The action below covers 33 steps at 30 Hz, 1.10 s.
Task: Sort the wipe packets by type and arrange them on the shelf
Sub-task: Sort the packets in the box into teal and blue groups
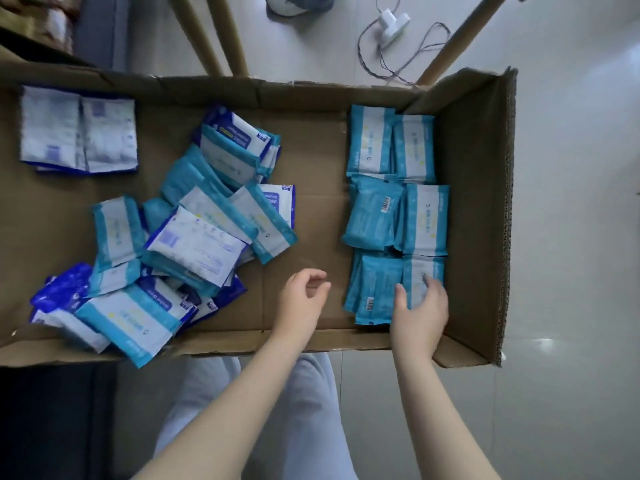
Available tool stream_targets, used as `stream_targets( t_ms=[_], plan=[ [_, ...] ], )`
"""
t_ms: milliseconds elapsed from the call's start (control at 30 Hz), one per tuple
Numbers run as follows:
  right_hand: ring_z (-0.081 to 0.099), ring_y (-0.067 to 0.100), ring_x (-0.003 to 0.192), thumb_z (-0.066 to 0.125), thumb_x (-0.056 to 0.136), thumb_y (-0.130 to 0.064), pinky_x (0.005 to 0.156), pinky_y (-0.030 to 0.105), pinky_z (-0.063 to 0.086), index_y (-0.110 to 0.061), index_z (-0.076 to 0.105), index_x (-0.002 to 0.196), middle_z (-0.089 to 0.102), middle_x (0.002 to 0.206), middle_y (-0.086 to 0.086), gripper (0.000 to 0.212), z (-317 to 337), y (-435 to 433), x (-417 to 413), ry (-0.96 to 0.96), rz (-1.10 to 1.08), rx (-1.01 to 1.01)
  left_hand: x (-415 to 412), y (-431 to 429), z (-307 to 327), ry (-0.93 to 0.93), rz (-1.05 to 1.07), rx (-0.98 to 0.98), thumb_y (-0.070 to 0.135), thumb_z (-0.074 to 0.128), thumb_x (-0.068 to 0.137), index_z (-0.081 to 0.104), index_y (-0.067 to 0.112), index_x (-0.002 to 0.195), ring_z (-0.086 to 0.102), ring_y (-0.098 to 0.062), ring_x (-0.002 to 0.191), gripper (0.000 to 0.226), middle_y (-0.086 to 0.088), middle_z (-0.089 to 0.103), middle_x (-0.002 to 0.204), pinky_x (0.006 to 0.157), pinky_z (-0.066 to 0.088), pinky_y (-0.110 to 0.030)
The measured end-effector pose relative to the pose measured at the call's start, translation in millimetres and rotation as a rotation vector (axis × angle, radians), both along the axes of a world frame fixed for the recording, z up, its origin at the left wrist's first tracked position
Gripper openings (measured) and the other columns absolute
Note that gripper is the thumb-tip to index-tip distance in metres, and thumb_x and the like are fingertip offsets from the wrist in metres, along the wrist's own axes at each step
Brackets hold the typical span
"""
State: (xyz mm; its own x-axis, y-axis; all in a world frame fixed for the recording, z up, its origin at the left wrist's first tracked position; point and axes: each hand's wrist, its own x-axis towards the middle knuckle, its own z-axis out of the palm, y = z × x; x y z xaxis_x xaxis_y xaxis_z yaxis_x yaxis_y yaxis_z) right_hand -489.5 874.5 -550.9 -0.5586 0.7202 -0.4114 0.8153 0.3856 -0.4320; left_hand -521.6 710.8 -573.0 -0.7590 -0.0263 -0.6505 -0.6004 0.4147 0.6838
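A flat cardboard box (322,140) holds wipe packets. A mixed heap (194,230) of light-blue and dark-blue packets fills its left-middle. At the far left lie two dark-blue-edged packets (78,131) side by side. On the right, light-blue packets (394,209) sit in neat rows. My right hand (420,306) rests on the nearest light-blue packets (379,289) of those rows, fingers spread over them. My left hand (304,296) hovers over bare cardboard in the middle, fingers loosely curled, holding nothing.
The box's right flap (474,202) stands up beside the rows. Wooden legs (207,32) and a white plug with a cable (393,27) lie on the tiled floor beyond the box. My legs are below the near edge.
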Motion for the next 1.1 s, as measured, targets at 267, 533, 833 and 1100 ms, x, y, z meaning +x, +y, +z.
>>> stream_targets(
  t_ms=[267, 533, 833, 1100],
  plan=[
    [0.052, 0.015, 0.124, 0.069, 0.093, -0.021, 0.098, 0.011, 0.029, -0.013, 0.061, 0.129, 0.061, 0.131, 0.0, 0.039, 14.6, -143.4, -72.5, 0.157, 0.431, -0.307, -47.0, -183.0, 34.7, 0.264, 0.138, -0.269, 0.018, 0.063, 0.094, 0.063, 0.022, 0.111, 0.059, -0.016, 0.098, 0.018, 0.001, 0.057, 0.113, 0.089, 0.049, -0.032],
    [0.049, 0.022, 0.122, 0.079, 0.082, -0.03, 0.1, 0.029, 0.039, -0.016, 0.057, 0.132, 0.052, 0.129, 0.003, 0.056, -9.3, -220.5, -121.3, -0.13, 0.789, -0.349, -85.9, -295.5, -26.2, -0.153, 0.286, -0.418, 0.04, 0.069, 0.088, 0.042, 0.01, 0.143, 0.043, -0.033, 0.13, 0.068, -0.015, 0.042, 0.143, 0.108, 0.038, -0.045],
    [0.053, 0.016, 0.096, 0.078, 0.082, -0.033, 0.077, 0.028, 0.045, -0.015, 0.058, 0.108, 0.054, 0.106, -0.001, 0.037, -8.9, -232.3, -109.1, -0.209, 0.614, -0.31, -114.5, -291.4, -42.3, -0.209, 0.435, -0.41, 0.034, 0.069, 0.089, 0.054, 0.003, 0.122, 0.054, -0.039, 0.115, 0.047, -0.019, 0.056, 0.126, 0.097, 0.045, -0.045],
    [0.07, 0.014, 0.093, 0.063, 0.097, -0.021, 0.078, 0.034, 0.061, -0.026, 0.058, 0.103, 0.069, 0.106, -0.002, 0.009, 21.0, -261.8, -127.1, 0.029, 0.143, -0.694, -101.6, -317.7, 1.7, -0.111, 0.53, -0.045, 0.024, 0.053, 0.1, 0.054, 0.021, 0.116, 0.058, -0.012, 0.092, 0.016, 0.006, 0.061, 0.107, 0.078, 0.045, -0.029]
  ],
)
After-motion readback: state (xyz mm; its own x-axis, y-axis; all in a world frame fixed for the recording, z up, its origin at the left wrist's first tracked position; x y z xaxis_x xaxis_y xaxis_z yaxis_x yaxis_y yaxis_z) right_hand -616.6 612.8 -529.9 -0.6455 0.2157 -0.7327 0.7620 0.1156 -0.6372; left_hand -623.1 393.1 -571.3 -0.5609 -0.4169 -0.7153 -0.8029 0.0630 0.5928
